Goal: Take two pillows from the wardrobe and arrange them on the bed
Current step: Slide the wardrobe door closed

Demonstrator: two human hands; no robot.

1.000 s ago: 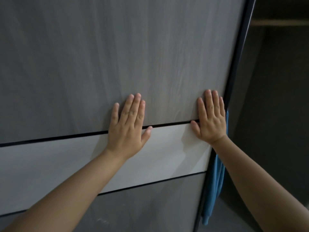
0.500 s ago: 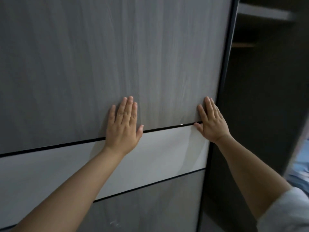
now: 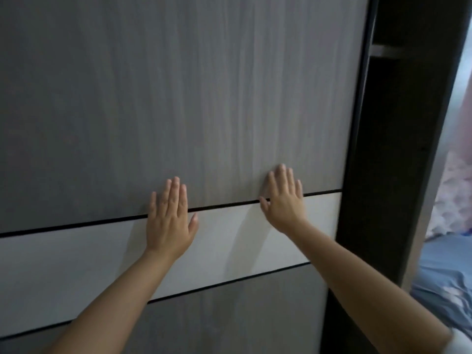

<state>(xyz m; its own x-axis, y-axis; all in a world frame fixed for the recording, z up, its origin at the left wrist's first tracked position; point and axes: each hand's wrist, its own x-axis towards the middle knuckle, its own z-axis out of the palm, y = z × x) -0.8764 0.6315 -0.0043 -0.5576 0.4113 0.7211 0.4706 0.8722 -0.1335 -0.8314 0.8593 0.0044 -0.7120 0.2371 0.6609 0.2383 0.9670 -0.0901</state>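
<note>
The wardrobe's sliding door (image 3: 178, 98), grey wood grain with a white band across it, fills most of the head view. My left hand (image 3: 169, 221) lies flat on it, fingers up, across the black line above the white band. My right hand (image 3: 284, 200) presses flat on the door further right, a little in from its black edge. Both hands hold nothing. Right of the door a narrow dark gap of the wardrobe interior (image 3: 398, 149) shows, with a shelf (image 3: 385, 51) near the top. No pillow is in view.
The wardrobe's dark side panel (image 3: 421, 200) stands at the right of the gap. Beyond it lies the bed with blue bedding (image 3: 444, 277), and pink patterned fabric (image 3: 457, 195) hangs above it.
The door has slid right, narrowing the dark gap. My right hand has shifted in from the door's edge. The blue cloth at the door's edge a second ago is out of sight.
</note>
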